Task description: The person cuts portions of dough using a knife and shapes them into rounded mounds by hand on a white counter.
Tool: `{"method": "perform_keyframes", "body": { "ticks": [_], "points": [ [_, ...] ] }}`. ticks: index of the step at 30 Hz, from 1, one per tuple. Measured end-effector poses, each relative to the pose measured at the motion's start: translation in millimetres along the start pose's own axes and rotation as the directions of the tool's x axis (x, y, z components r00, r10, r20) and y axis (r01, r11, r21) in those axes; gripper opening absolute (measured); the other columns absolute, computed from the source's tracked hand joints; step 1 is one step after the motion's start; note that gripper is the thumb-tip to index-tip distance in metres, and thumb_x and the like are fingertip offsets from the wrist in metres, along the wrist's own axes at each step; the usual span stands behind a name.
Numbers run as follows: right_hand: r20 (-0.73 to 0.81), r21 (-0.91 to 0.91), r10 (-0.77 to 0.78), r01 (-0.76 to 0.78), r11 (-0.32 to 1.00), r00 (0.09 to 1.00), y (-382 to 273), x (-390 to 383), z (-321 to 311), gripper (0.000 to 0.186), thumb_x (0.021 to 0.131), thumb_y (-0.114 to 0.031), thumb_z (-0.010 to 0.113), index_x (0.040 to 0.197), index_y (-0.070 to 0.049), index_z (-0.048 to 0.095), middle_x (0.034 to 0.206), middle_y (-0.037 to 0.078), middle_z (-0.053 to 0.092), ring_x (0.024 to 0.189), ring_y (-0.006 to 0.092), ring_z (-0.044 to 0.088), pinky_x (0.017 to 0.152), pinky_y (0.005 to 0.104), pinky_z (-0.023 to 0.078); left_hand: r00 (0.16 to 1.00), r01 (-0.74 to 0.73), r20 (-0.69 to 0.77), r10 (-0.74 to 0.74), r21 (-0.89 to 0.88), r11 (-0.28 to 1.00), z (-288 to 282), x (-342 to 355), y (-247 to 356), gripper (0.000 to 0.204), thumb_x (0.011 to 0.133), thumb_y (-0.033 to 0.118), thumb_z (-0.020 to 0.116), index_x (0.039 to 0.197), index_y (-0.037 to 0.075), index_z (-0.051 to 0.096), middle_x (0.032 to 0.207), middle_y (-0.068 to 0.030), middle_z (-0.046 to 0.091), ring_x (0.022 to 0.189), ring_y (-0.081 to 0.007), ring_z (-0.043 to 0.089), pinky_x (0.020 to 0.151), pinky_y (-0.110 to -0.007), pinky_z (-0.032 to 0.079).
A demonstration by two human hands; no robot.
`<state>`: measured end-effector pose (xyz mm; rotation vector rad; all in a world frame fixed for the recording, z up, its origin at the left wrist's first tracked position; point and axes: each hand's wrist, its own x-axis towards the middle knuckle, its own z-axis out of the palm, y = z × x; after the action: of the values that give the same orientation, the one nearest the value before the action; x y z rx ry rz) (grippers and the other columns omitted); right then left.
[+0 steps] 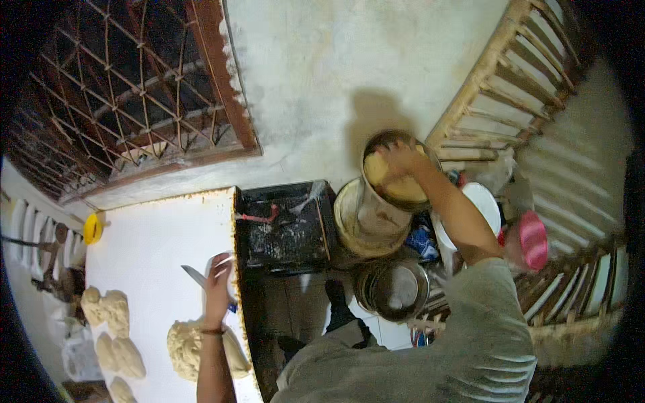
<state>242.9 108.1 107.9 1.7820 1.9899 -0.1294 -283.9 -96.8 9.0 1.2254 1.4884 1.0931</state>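
My right hand (402, 161) reaches into a round dark-rimmed container (438, 158) at the wall, its fingers spread over a pale yellow mass (376, 169); whether that is flour or dough I cannot tell. On the left, my left hand (218, 279) is over the white table (161, 242) near its right edge, fingers stretched out and slightly blurred. A knife (193, 274) passes beneath this hand, blade showing on one side and a bit of blue handle on the other. Close to my left wrist lies a large lump of dough (185, 346).
Smaller dough pieces (114, 312) line the table's left side. A black crate-like box (285, 228) and a pale bucket (369, 232) stand along the wall. Metal basins (401, 289) sit low by my body. White (480, 201) and pink (533, 240) tubs are beyond my right arm.
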Motion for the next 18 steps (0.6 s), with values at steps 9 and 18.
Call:
{"method": "perform_keyframes", "body": {
  "ticks": [9,18],
  "points": [
    [-0.386,0.175,-0.111,0.191,0.966,0.916,43,12,61,0.088,0.067,-0.052,0.083,0.137,-0.012,0.050,0.129,0.021,0.062,0.117,0.0458,0.061,0.097,0.0599,0.046,0.932,-0.355,0.131,0.339,0.132,0.925,401,151,119,0.039,0.110,0.027,0.048,0.127,-0.005,0.060,0.119,-0.0251,0.060,0.105,-0.0423,0.062,0.093,-0.047,0.051],
    [-0.569,0.819,0.358,0.470,0.330,0.740,118,8,99,0.053,0.079,-0.020,0.076,0.127,-0.007,0.058,0.118,0.010,0.065,0.107,0.0288,0.065,0.092,0.0436,0.054,0.934,-0.354,-0.001,0.357,0.137,0.925,447,162,109,0.046,0.113,0.036,0.033,0.123,-0.002,0.058,0.110,-0.0258,0.054,0.101,-0.0490,0.056,0.089,-0.056,0.048]
  ]
}}
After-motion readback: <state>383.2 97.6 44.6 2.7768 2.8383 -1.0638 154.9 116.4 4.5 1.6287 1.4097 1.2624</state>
